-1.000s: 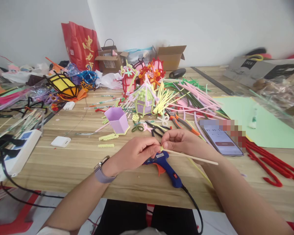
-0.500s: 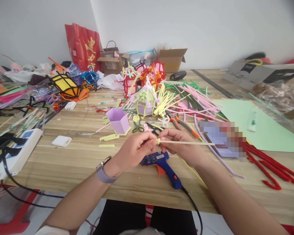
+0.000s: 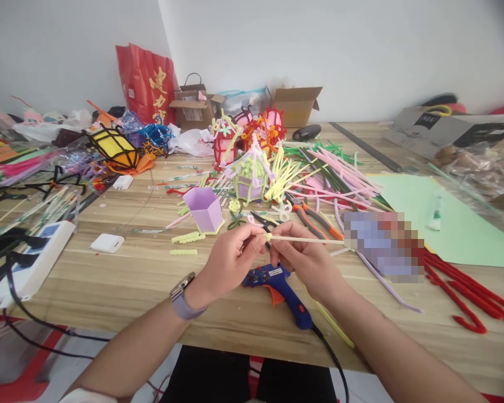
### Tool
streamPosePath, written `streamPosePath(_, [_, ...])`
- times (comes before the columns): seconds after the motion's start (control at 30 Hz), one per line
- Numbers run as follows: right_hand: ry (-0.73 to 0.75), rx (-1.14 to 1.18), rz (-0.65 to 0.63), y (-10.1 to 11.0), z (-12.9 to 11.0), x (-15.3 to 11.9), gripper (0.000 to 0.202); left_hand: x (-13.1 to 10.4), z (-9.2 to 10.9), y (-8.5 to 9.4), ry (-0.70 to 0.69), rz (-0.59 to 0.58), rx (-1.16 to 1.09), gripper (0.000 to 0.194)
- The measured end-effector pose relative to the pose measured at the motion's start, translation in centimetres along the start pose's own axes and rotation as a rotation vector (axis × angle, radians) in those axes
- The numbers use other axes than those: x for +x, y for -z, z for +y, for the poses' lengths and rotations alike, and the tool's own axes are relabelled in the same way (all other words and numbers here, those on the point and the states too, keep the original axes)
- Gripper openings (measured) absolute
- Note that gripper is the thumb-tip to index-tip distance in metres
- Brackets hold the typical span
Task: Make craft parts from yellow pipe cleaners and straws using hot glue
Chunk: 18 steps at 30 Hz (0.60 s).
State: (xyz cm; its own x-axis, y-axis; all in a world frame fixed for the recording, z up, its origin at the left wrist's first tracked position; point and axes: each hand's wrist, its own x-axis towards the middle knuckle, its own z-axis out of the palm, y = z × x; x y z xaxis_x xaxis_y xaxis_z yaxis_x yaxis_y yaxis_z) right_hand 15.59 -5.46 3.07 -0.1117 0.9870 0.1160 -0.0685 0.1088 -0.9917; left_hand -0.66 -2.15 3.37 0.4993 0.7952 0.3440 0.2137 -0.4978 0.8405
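Both hands are working above the middle of the counter [image 3: 151,302], a little in from its front edge. Left hand [image 3: 234,254]: thumb and forefinger are pressing together on the yellow tip [image 3: 269,237] of a pale stick [image 3: 311,240]. Right hand [image 3: 308,268]: grip is closing on the same stick just beside that tip, fingers bunching near the left ones. The stick is lying nearly level in the air, pointing toward the counter's right edge; its far end is meeting a pixelated patch, so the end itself cannot be told. A watch [image 3: 182,285] is circling the left wrist.

Under the hands, a blue glue gun [image 3: 288,291] is lying on its side, nozzle facing the left edge, its cord dropping over the front edge. Beyond the fingers, scissors [image 3: 269,221] are showing in part; orange-and-grey pliers [image 3: 317,219] are resting farther to the right.

Left of centre, a purple paper cup [image 3: 204,210] is standing with its opening up, yellow-green braided strips [image 3: 188,238] lying just in front. Behind, a yellow-green model pavilion [image 3: 251,179] is standing before red lanterns [image 3: 224,148].

Toward the right edge, red fuzzy stems [image 3: 474,291] are lying near a pale green sheet [image 3: 457,229], a small tube [image 3: 435,212] resting on it. By the front left corner, a white power strip [image 3: 31,263] is sitting aslant.
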Motion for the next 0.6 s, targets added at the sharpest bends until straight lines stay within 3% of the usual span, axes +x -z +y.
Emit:
streamPosePath(0.4, [0.18, -0.085, 0.042, -0.4, -0.3, -0.9, 0.031, -0.5, 0.0, -0.1, -0.027, 0.029, -0.076, 0.021])
streamPosePath(0.6, [0.291, -0.1, 0.121, -0.7, 0.2, -1.3, 0.022, -0.5, 0.0, -0.2, -0.086, 0.059, -0.058, 0.017])
